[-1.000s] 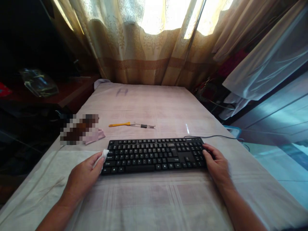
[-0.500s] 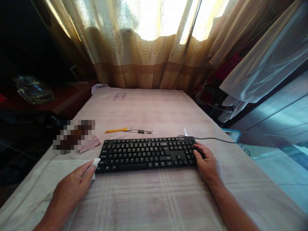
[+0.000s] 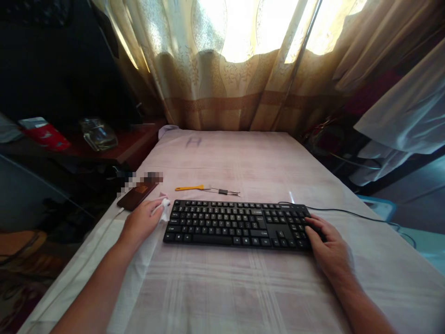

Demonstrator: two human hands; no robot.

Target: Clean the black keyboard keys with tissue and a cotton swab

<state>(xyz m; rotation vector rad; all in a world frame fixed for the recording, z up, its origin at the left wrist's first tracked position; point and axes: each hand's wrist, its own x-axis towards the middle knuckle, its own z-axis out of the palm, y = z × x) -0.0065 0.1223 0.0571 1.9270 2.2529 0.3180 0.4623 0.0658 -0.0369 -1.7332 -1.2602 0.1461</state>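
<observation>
A black keyboard [image 3: 222, 225] lies flat on the pinkish checked cloth [image 3: 208, 287]. My left hand [image 3: 141, 221] pinches a white tissue [image 3: 165, 211] close to the keyboard's upper left corner. At the opposite end, my right hand [image 3: 328, 241] grips the keyboard's right edge, with the thumb near the number keys. Behind the keyboard lie a yellow-handled brush [image 3: 189, 188] and a small metal tool with a dark middle [image 3: 223, 191].
A dark phone [image 3: 137, 194] with a white cable [image 3: 93, 248] lies at the left. The keyboard's black cable [image 3: 347, 212] runs off rightward. A glass jar [image 3: 99, 134] and a red packet [image 3: 45, 133] are on the side furniture. Curtains [image 3: 222, 106] hang behind.
The view has turned left, so things appear farther right. My left hand has moved with the tissue from the keyboard's lower left side up toward its upper left corner. My right hand still grips the right end.
</observation>
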